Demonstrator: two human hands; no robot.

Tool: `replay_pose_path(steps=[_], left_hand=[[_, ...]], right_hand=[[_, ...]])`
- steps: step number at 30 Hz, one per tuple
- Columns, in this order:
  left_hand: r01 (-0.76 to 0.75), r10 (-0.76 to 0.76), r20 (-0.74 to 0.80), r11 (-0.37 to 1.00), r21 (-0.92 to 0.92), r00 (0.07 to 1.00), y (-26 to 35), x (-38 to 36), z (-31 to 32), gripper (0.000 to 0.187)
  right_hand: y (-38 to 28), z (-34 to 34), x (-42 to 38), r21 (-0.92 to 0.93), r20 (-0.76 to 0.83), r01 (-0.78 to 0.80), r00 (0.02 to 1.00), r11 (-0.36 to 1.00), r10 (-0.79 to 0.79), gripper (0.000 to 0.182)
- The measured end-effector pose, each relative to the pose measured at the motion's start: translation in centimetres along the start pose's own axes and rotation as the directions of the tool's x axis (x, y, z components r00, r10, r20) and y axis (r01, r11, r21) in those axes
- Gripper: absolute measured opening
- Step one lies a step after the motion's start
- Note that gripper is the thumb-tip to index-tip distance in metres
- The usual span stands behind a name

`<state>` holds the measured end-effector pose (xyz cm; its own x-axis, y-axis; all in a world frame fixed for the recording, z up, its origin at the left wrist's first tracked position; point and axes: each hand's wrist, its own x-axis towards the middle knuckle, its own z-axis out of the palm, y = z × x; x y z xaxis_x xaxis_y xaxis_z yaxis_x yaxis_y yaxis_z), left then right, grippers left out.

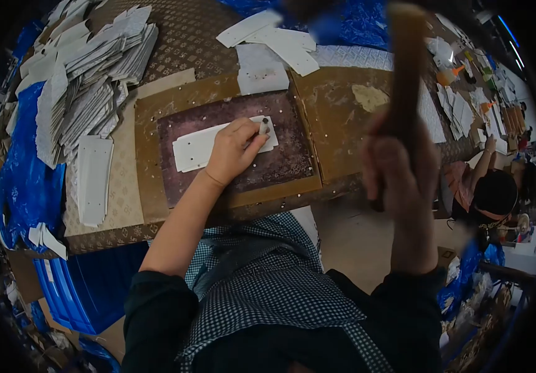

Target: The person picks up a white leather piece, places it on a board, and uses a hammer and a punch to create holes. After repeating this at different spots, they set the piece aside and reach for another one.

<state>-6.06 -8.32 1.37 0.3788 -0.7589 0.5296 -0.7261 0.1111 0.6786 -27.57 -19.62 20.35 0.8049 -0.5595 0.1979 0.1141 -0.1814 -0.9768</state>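
Raised close before the camera, the right hand [398, 168] is clenched in a fist around a wooden handle [405, 74], which stands nearly upright and blurs at its top end; what sits on that end cannot be told. Its forearm climbs steeply from a dark sleeve, wrist straight, knuckles turned toward the bench.

Farther out, the left hand [233, 152] reaches forward on a bare, outstretched forearm. Its fingers [243, 133] curl narrow, thumb and forefinger pinching a small metal punch [265, 126] that stands upright at the fingertips. The punch tip rests on a white card piece [190, 151], which lies flat beneath the palm and runs out to the wrist side of the fingers. Under the card is a dark, worn purple pad [280, 165], itself set on a brown cardboard sheet [330, 112].

Well beyond the back of the left hand lies a fanned heap of white card pieces [87, 81]. Past the fingertips, more loose white pieces [274, 50] lie scattered. Beyond the right fist, another person [489, 189] sits at a separate work surface.
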Motion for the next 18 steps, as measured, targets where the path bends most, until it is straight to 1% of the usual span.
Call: replay_pose_path(steps=[3,4,5,6,7,10,12,14,16,17,18], left_hand=[[-0.006,0.006,0.002,1.000,0.016,1.000,-0.1,0.0,0.0,0.010],[-0.003,0.003,0.008,1.000,0.018,1.000,-0.2,0.0,0.0,0.010],[-0.003,0.003,0.009,1.000,0.019,1.000,-0.3,0.0,0.0,0.010],[-0.002,0.001,0.010,1.000,0.020,1.000,-0.3,0.0,0.0,0.011],[-0.002,0.002,0.011,1.000,0.020,1.000,-0.3,-0.1,0.0,0.012],[-0.010,0.010,-0.015,1.000,0.012,1.000,-0.5,-0.2,0.2,0.011],[0.003,-0.003,-0.002,1.000,0.010,1.000,-0.6,-0.2,0.0,0.011],[0.017,-0.017,0.006,1.000,0.007,1.000,-0.5,-0.3,0.1,0.011],[0.023,-0.023,0.000,1.000,0.014,1.000,-0.5,-0.2,0.1,0.011],[0.031,-0.031,0.004,1.000,0.003,1.000,-0.4,-0.3,0.1,0.012],[0.037,-0.037,0.006,0.999,-0.008,0.999,-0.3,-0.3,0.0,0.012]], right_hand=[[-0.1,-0.1,-0.3,-0.046,0.034,0.205,0.978,0.978,-0.204,0.017],[0.6,-0.1,-0.6,-0.251,0.044,0.126,0.992,0.960,-0.119,0.021],[1.8,-0.2,-0.6,-0.442,0.161,0.101,0.986,0.891,-0.031,0.022],[3.1,-0.3,-0.4,-0.616,0.256,0.100,0.963,0.781,0.079,0.024],[4.3,-0.2,-0.5,-0.758,0.212,-0.077,0.910,0.647,0.356,0.028],[2.7,-0.7,-0.3,-0.679,0.251,-0.001,0.939,0.734,0.234,0.029],[0.0,-0.3,-0.1,-0.546,0.192,-0.010,0.972,0.838,0.137,0.029],[-2.8,0.2,0.2,-0.354,0.103,0.098,0.993,0.930,-0.065,0.027],[-3.4,0.6,0.9,-0.175,0.022,0.293,0.956,0.940,-0.294,0.027],[-3.1,0.8,1.6,-0.111,0.009,0.365,0.930,0.924,-0.367,0.027],[-2.0,0.8,1.5,-0.084,0.020,0.376,0.926,0.923,-0.376,0.026]])
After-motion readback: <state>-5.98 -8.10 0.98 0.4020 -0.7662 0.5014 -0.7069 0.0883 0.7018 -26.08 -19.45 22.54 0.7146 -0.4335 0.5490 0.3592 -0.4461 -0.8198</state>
